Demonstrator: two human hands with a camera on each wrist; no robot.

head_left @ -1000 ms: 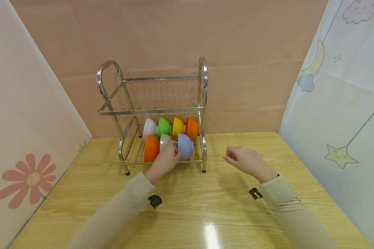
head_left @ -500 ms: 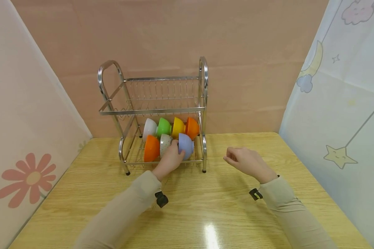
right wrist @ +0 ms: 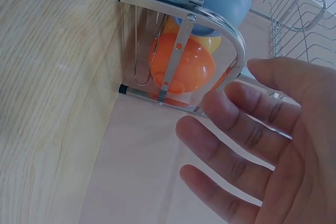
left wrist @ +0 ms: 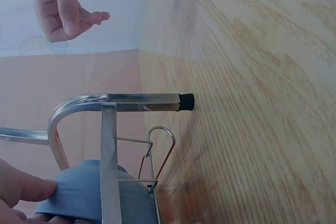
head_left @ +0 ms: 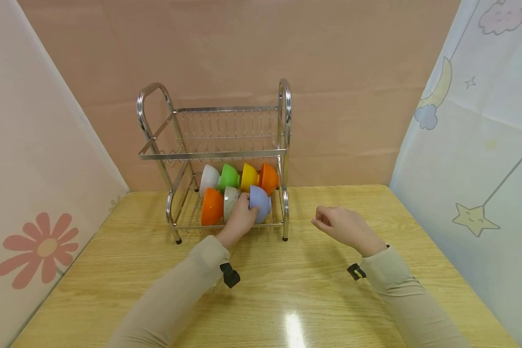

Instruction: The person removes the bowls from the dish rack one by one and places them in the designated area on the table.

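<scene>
Blue bowl (head_left: 261, 205) is pinched by the left hand (head_left: 241, 216), fingers apparently inside.

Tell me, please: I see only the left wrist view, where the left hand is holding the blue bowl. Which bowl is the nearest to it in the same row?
Observer: A speckled bowl; in the head view it sits just to the left of the blue bowl.
Operator: Thank you. Behind this row, is there also one more row of bowls?
Observer: Yes, four bowls, from left to right in the head view: a white bowl, a green bowl, a yellow bowl and an orange bowl.
</scene>
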